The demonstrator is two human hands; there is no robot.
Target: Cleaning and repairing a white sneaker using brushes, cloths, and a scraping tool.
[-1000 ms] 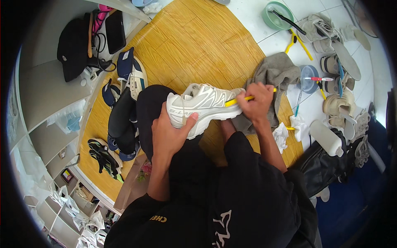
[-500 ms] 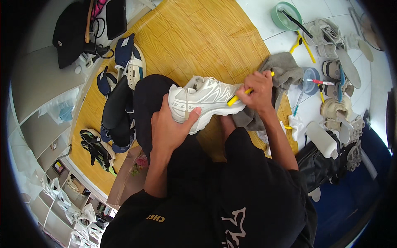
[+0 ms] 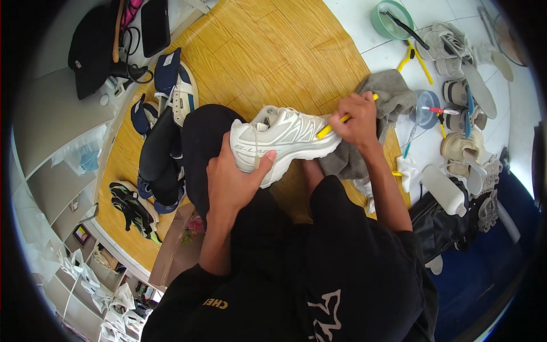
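Watching remotely, I see the left hand (image 3: 235, 178) gripping a white shoe (image 3: 279, 142) at frame centre, the right hand (image 3: 360, 121) closed round a yellow tool (image 3: 331, 128) at its forefoot; work looks unfinished, but how much remains I cannot tell.

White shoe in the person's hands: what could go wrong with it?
The yellow stick in the right hand points at the side near the toe, so it might slip and scuff the white shoe. The left hand holds only the heel end, so a hard push near the toe could perhaps twist the shoe loose.
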